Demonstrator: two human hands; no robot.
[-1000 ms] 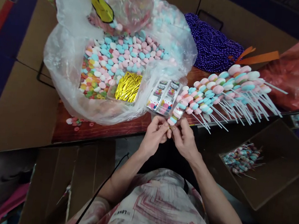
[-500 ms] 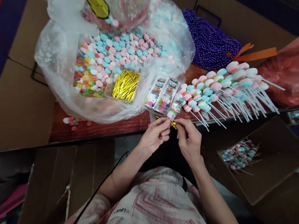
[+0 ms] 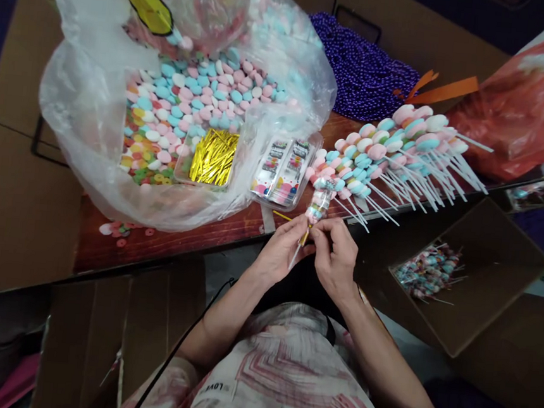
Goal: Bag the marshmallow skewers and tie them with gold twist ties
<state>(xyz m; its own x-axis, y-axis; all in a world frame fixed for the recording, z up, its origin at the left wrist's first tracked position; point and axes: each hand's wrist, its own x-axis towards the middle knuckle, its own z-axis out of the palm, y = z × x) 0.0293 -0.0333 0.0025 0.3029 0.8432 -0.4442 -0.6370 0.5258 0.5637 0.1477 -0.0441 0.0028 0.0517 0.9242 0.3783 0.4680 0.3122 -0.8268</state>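
Observation:
Between my hands, at the table's front edge, stands a bagged candy skewer [image 3: 319,203] with its white stick pointing down toward me. My left hand [image 3: 283,246] is closed around the neck of its clear bag. A gold twist tie [image 3: 304,236] lies against the neck, one end sticking out to the left. The fingertips of my right hand [image 3: 337,251] pinch at the tie beside the stick. Just beyond are a plastic box of printed labels [image 3: 282,170] and a pile of unwrapped candy skewers [image 3: 391,151] with white sticks.
A large clear bag [image 3: 62,147] of loose candies covers the left of the table, with a tub of gold twist ties [image 3: 214,157] on it. Purple cord [image 3: 360,66] and a red plastic bag [image 3: 512,117] lie behind. An open carton [image 3: 474,291] at right holds wrapped skewers.
The candy skewer has tilted, so its white stick now shows below my fingers. My right hand has closed in on the neck and the gold tie has turned downward. The whole view has shifted slightly.

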